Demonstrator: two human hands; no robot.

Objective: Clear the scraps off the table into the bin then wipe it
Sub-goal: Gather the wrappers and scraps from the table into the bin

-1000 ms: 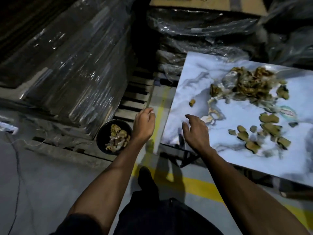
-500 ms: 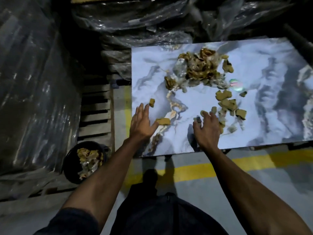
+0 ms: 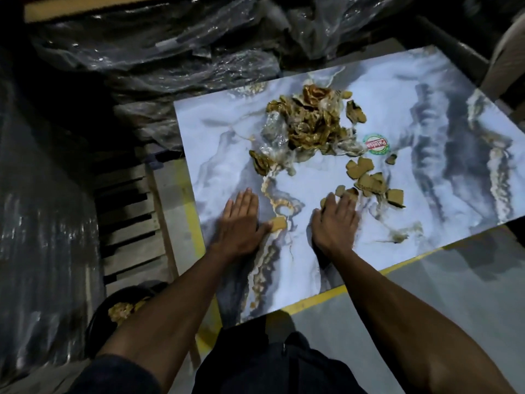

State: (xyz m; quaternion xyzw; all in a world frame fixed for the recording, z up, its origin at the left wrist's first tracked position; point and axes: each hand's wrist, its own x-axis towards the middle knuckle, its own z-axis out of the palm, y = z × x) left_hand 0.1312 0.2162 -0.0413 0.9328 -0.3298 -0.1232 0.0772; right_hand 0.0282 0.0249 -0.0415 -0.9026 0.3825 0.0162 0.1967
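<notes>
Both hands lie flat on the marble-patterned bench [image 3: 426, 143], fingers straight and together, clamped on nothing. The left hand [image 3: 241, 223] rests near the bench's left edge with a single cardboard scrap [image 3: 277, 223] touching its thumb side. The right hand [image 3: 336, 220] lies well apart from the left, and its fingertips [image 3: 331, 198] touch the nearest pieces of a loose scatter of cardboard scraps [image 3: 369, 180] that runs away from it, forward and to the right. Beyond both hands, further across the bench, sits the main heap of torn cardboard and crumpled clear film [image 3: 306, 123], with a round green and red sticker [image 3: 376, 143] just beside it on the right. The bin [image 3: 98, 322], dark and already holding scraps, stands on the floor below and to the left of the bench, partly hidden by the left forearm. So the scraps lie ahead and to the right of the hands, while the bin lies behind and to the left. The right hand is the nearer to the scatter and the left hand the nearer to the bin's edge of the bench, so the likely move is to gather the pieces leftward toward that edge. Clearing looks only partly done, and no cloth for wiping is visible.
</notes>
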